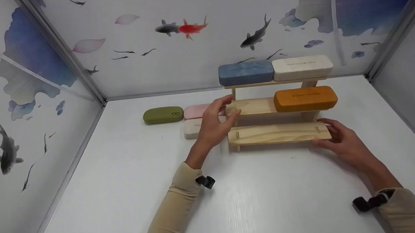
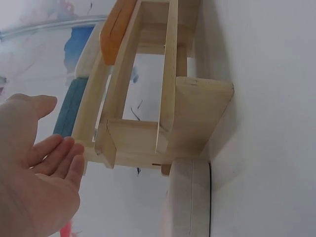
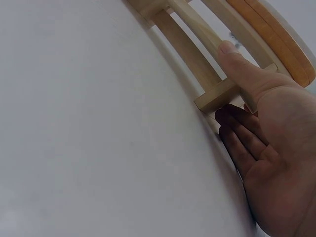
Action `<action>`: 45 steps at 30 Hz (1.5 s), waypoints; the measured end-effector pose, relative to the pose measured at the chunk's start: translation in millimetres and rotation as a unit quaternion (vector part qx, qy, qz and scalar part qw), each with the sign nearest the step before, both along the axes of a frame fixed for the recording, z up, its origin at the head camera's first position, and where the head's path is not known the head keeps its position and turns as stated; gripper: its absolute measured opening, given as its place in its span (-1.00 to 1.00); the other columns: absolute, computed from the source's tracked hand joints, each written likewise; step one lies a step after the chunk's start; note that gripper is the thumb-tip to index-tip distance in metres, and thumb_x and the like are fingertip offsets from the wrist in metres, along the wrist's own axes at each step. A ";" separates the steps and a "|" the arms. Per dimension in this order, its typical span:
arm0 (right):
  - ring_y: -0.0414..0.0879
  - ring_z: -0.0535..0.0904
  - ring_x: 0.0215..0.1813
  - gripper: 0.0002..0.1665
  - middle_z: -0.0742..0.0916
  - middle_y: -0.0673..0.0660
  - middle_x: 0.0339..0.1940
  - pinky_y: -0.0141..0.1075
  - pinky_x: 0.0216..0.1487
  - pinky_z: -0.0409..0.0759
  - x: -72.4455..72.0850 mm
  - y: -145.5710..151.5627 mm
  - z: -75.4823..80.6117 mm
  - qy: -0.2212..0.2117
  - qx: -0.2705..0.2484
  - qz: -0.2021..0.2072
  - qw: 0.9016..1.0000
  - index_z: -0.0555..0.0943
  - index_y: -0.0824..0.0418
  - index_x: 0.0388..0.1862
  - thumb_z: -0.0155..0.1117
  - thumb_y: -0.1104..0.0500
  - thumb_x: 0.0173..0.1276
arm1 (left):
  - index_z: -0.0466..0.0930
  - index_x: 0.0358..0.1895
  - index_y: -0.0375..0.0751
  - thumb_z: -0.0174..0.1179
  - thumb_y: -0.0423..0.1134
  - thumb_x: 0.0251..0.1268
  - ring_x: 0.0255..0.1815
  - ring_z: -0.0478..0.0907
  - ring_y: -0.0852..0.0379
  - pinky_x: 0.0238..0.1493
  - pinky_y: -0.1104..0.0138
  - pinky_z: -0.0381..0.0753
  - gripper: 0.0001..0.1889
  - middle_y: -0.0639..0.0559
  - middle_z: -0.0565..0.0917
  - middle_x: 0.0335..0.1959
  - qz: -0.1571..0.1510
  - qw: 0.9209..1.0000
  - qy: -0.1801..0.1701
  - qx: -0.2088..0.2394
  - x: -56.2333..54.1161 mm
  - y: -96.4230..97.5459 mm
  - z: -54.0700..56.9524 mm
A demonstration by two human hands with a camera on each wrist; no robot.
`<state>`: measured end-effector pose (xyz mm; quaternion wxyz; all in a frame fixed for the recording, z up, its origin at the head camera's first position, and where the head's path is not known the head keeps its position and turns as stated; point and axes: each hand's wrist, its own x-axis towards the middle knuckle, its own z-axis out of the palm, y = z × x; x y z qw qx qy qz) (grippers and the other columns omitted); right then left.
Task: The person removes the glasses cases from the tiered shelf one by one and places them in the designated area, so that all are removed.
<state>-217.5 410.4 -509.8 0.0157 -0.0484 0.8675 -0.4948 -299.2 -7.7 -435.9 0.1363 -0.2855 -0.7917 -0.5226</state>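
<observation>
Wooden rack (image 1: 256, 106), three-tiered, pale and grained, right of centre; left hand (image 1: 214, 126) relaxed, holding nothing, by its left edge; right hand (image 1: 349, 147), fingers nearly straight, touching lowest shelf's (image 1: 278, 133) right end; white table (image 1: 266, 191) gives room near side

A small booth-like work cubicle; a white tabletop (image 1: 284, 197) fills it; fish-printed panels (image 1: 219, 60) stand left, far and right; metal posts (image 1: 64, 54) mark the far corners.
</observation>
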 end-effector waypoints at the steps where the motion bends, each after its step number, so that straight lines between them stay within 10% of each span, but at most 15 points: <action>1: -0.41 0.68 0.20 -0.06 0.63 0.16 0.52 -0.59 0.08 0.68 -0.1 -0.2 0.1 -0.003 0.002 -0.002 1.000 0.27 -0.05 0.73 0.50 -0.09 0.50 | 0.52 0.51 -0.23 0.34 -0.09 0.59 0.42 0.62 -0.06 0.50 0.15 0.63 -0.44 -0.15 0.66 0.38 -0.002 1.000 -0.001 0.000 0.0 2.3 0.4; 17: -0.42 0.68 0.18 -0.04 0.59 0.27 0.55 -0.62 0.07 0.65 -0.4 0.9 0.6 -0.002 0.012 0.001 1.000 0.24 -0.03 0.74 0.49 -0.10 0.52 | 0.51 0.51 -0.20 0.35 -0.11 0.59 0.46 0.60 0.07 0.54 0.34 0.55 -0.45 -0.10 0.65 0.43 -0.045 0.999 0.012 -0.007 1.1 34.8 9.7; 45: -0.41 0.65 0.21 -0.05 0.59 0.20 0.57 -0.65 0.12 0.62 0.5 1.4 -0.7 -0.012 0.012 -0.005 1.000 0.26 -0.13 0.73 0.49 -0.14 0.50 | 0.43 0.59 -0.18 0.47 -0.18 0.46 0.53 0.55 0.16 0.53 0.46 0.50 -0.29 -0.07 0.59 0.53 -0.088 0.992 -0.074 -0.048 -6.4 84.3 10.7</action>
